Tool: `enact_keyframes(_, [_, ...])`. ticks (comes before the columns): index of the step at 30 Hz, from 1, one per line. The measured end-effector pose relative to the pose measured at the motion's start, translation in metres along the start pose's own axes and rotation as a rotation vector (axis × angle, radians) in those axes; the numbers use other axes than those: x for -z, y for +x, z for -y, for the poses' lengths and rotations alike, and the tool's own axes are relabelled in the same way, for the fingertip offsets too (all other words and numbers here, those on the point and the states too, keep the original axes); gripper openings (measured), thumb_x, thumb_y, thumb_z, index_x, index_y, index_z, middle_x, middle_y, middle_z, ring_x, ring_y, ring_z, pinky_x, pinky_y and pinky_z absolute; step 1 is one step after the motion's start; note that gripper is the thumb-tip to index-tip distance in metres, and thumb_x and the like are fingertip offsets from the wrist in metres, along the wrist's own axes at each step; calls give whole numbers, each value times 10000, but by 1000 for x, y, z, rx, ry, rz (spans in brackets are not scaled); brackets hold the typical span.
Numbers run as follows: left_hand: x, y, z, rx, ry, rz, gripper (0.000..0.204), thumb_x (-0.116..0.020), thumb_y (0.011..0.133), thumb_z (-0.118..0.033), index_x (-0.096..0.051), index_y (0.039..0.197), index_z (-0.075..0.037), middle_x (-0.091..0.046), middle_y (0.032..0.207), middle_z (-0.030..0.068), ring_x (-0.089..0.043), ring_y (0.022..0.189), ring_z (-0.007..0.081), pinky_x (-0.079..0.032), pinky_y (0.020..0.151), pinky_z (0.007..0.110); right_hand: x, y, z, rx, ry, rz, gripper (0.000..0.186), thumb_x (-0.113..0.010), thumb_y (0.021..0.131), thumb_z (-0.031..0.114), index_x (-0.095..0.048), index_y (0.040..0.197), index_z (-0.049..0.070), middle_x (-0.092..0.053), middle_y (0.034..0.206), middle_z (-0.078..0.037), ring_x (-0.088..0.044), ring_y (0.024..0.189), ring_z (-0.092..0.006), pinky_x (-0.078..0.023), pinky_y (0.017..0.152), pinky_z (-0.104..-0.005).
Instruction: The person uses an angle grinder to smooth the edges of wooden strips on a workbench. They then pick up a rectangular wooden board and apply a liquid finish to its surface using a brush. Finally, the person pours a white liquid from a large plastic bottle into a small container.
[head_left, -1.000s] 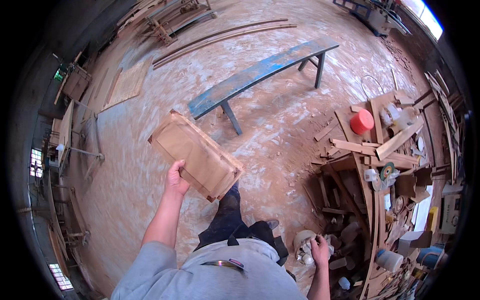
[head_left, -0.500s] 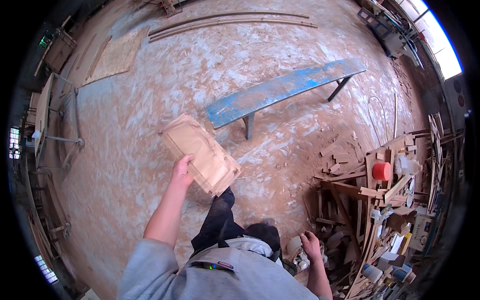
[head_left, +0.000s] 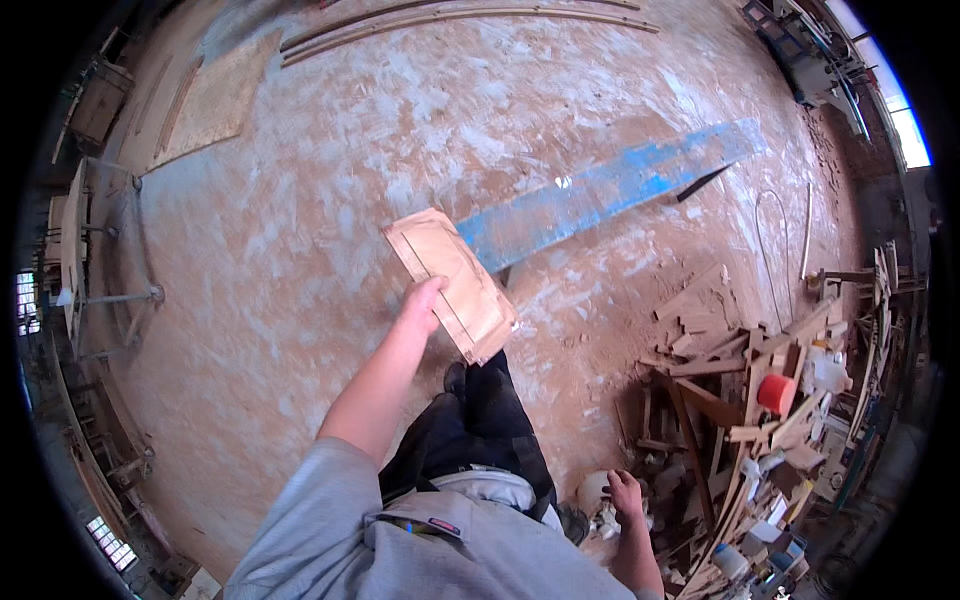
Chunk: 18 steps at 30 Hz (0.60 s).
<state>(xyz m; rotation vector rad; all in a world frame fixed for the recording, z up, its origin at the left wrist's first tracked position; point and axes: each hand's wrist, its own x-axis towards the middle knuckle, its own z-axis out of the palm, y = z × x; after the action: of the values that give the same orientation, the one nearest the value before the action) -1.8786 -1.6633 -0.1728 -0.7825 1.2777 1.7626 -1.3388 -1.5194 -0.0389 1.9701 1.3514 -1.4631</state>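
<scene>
Head view: our left hand (head_left: 422, 305) pinches the wooden panels (head_left: 470, 280) by their left edge, thumb on top, other fingers hidden underneath. Our right hand (head_left: 625, 496) hangs free, fingers loosely parted. A blue bench (head_left: 600, 200) bars the far right; scrap wood (head_left: 712, 367) crowds the near right.

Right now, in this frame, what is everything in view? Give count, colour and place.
Wooden stack: one, light brown, held in front
Bench: one, worn blue, on the floor beyond the stack
Long strips: at least two, brown, floor at top
Flat sheet: one, tan, floor at upper left
Machine: one, dark and grey, upper right
Wood scraps: too many to count, brown, right side
Round container: one, red, among the scraps
Smaller clutter: uncounted, mixed colours, lower right
Hands: two, bare; left grips the stack, right hangs at lower right
</scene>
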Motion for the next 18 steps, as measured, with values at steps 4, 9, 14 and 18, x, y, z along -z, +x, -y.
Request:
enact_keyframes(4, [-33,44,-15,22,63,39,462,-629,784,0,-521,1232,27,-609,1136,155,-621,1035,308,-525,919,476,-11,21,58,52,63,-5,440,-578,941,271,-538,1259,-30,-631,985,-99,-633,799,-200,-541,638,-336])
enact_keyframes(9, [-40,94,-2,64,93,70,429,-686,774,-25,-587,1188,28,-657,1078,150,-649,954,302,-535,867,450,-27,-1,129,83,94,-38,444,-577,948,247,-521,1289,-31,-635,1014,-101,-631,846,-182,-529,698,-305])
enact_keyframes(14, [-18,105,-7,-22,1075,-52,460,-695,818,-385,-677,1000,38,-688,1016,218,-684,906,333,-543,761,428,-69,-26,197,146,81,-48,388,-581,944,204,-539,1247,-34,-639,972,-85,-627,813,-158,-521,681,-294])
enact_keyframes(18, [13,96,-64,204,1272,148,398,-627,859,-415,-702,933,-32,-707,784,161,-695,797,311,-528,786,420,-139,-54,271,251,78,-82,188,-572,901,111,-594,1042,-11,-633,867,-67,-626,754,-144,-523,645,-284])
